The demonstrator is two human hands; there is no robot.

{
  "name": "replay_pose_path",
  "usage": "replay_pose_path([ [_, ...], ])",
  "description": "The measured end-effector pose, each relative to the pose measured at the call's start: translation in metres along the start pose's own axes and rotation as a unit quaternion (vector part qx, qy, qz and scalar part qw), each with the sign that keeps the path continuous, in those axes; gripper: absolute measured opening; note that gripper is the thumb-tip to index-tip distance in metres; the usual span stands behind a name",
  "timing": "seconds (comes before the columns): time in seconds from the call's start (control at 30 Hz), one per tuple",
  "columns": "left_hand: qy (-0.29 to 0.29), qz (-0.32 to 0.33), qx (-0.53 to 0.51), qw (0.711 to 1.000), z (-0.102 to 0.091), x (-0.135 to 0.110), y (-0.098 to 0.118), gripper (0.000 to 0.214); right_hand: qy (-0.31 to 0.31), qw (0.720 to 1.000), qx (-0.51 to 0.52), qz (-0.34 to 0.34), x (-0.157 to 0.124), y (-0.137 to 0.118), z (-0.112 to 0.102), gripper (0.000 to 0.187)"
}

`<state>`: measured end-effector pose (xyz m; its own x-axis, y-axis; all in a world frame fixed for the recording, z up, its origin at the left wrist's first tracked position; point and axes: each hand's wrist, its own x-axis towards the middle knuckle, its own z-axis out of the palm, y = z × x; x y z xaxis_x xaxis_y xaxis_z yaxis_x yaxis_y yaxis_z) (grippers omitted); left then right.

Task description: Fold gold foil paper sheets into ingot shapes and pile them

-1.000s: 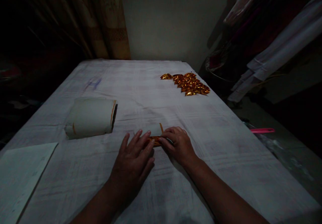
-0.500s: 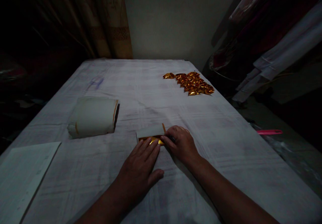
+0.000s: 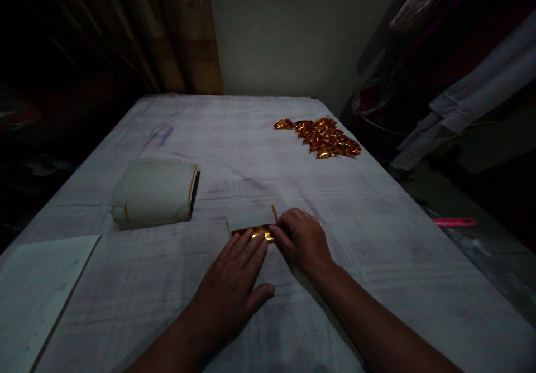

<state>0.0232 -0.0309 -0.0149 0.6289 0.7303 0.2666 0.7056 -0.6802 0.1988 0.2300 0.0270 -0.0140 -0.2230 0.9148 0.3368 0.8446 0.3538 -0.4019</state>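
A small sheet of gold-foil paper (image 3: 251, 218) lies on the cloth in front of me, its pale back up. Along its near edge a shiny gold strip (image 3: 263, 232) is folded over, and a thin gold band shows at the right end. My left hand (image 3: 234, 275) rests flat with fingers stretched out, fingertips pressing on the gold strip and thumb apart. At the right end, my right hand (image 3: 305, 242) is closed, thumb and curled fingers on the paper's edge. The fingers partly cover the fold.
Left of the paper sits a thick folded stack of pale paper (image 3: 154, 194) with gold edges. A white sheet (image 3: 46, 283) lies at the near left. Several folded gold foil pieces (image 3: 329, 139) are heaped at the far right. Hanging clothes (image 3: 481, 82) and a pink object (image 3: 454, 222) are beyond the right edge.
The whole view has shifted slightly. Both hands remain on the paper in nearly the same place, and the fold looks much the same.
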Motion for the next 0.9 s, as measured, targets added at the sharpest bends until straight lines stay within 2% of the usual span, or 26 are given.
replay_pose_path([
  [0.27, -0.001, 0.001, -0.004, 1.0, -0.001, -0.001, -0.001, 0.07, -0.011, 1.0, -0.02, 0.017, 0.0, -0.002, 0.002, 0.022],
  [0.4, 0.003, -0.003, -0.001, 1.0, 0.001, -0.001, -0.001, 0.071, 0.007, 1.0, -0.014, 0.027, 0.0, -0.002, 0.004, 0.016],
  [0.6, -0.008, -0.002, 0.022, 1.0, 0.001, -0.001, -0.002, 0.067, 0.061, 0.994, 0.079, 0.037, -0.002, 0.003, 0.004, 0.011],
  [0.73, -0.018, -0.01, 0.009, 1.0, 0.0, -0.001, -0.002, 0.07, 0.065, 0.992, 0.105, -0.018, -0.007, 0.006, -0.001, 0.015],
  [0.9, -0.014, -0.009, 0.007, 1.0, 0.001, -0.002, -0.001, 0.07, 0.058, 0.995, 0.018, -0.085, -0.014, -0.001, -0.009, 0.02],
])
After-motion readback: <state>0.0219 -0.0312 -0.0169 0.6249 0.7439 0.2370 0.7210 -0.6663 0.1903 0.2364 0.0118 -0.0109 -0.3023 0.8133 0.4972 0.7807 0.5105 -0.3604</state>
